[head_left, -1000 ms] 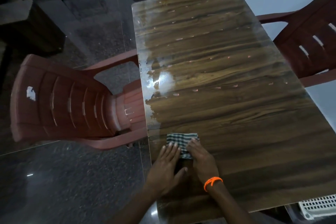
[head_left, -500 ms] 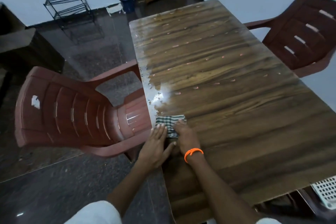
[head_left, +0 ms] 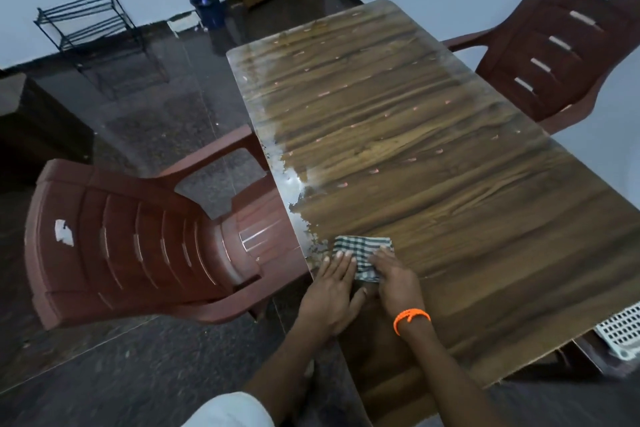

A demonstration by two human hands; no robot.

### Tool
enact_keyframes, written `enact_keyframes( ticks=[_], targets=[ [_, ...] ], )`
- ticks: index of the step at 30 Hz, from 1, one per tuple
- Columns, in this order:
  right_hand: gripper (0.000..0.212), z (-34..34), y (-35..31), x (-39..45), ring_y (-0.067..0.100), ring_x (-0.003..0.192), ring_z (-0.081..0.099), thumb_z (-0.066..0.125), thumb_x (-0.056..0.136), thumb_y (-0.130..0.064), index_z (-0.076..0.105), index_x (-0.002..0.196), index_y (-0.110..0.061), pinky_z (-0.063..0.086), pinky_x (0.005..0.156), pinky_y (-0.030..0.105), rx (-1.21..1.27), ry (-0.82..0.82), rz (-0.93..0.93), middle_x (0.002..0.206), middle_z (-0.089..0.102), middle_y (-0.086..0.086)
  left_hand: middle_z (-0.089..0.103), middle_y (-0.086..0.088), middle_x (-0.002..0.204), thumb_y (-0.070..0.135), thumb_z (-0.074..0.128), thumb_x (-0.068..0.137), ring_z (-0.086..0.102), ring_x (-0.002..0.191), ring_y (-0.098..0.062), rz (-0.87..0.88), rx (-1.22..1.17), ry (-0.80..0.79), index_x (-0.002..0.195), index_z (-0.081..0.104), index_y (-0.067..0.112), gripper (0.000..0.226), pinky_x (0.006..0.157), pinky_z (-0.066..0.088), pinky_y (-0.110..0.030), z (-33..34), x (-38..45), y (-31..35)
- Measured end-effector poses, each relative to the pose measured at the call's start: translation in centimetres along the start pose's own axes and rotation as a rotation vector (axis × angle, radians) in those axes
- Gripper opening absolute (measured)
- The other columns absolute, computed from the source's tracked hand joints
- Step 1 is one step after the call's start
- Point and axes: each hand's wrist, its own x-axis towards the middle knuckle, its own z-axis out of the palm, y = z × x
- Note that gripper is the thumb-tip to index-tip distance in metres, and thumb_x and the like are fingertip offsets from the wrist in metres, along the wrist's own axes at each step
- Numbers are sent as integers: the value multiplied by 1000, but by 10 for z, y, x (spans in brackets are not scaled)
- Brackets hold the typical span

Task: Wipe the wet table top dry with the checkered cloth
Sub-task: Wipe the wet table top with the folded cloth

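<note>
checkered cloth [head_left: 363, 255] long axis seemingly across table top [head_left: 450, 184]; both hands' fingers flat, pressing it

There is one view only, from a camera on the person's head, standing at the near left corner of the table [head_left: 450, 218] and looking forward and steeply down. It sits close above the two hands, whose grip on the cloth [head_left: 363, 255] lies low and centre in the picture. Beyond the grip the table runs away toward the far wall; left of it a red chair [head_left: 138, 253] fills the side, and far right of it a second chair [head_left: 561, 45] stands. The wide lens bends the edges.
</note>
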Motion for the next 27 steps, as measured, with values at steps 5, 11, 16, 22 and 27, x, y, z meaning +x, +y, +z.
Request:
enact_keyframes(
  ticks=[5, 11, 16, 22, 27],
  targets=[
    [40, 30, -50, 49, 26, 118, 55, 46, 73, -7, 72, 103, -5, 26, 106, 16, 1, 30, -24, 117, 66, 13, 14, -5, 168, 59, 14, 101, -2, 155, -14, 41, -48, 27, 160, 19, 12, 76, 125, -7, -34, -17, 21, -74],
    [47, 77, -80, 26, 15, 127, 49, 52, 72, 7, 69, 111, -11, 32, 108, 22, 3, 13, 57, 127, 61, 6, 25, -7, 164, 61, 28, 105, 10, 155, -17, 200, -53, 21, 155, 34, 8, 74, 124, 13, -43, -14, -8, -133],
    [56, 63, -77, -20, 6, 130, 43, 59, 71, 10, 66, 119, -18, 33, 108, 22, 9, 46, 141, 134, 54, -7, 33, -12, 161, 60, 43, 99, 21, 153, -24, 401, -15, -4, 151, 43, 5, 76, 119, 21, -43, -13, -25, -126],
    [44, 35, -64, -1, 7, 126, 46, 34, 87, -16, 70, 111, -12, 30, 107, 15, -42, 231, 327, 129, 60, 3, 37, -9, 160, 54, 40, 103, 20, 153, -22, 428, -22, -42, 150, 44, 6, 68, 122, 12, -42, -18, 24, -88],
    [39, 53, -61, 60, 13, 125, 49, 48, 79, 2, 71, 109, -11, 28, 109, 18, 45, 291, 358, 125, 62, 4, 43, -11, 157, 50, 36, 104, 26, 151, -22, 373, 16, 1, 148, 47, 4, 65, 123, 11, -43, -37, 71, -111]
  ],
)
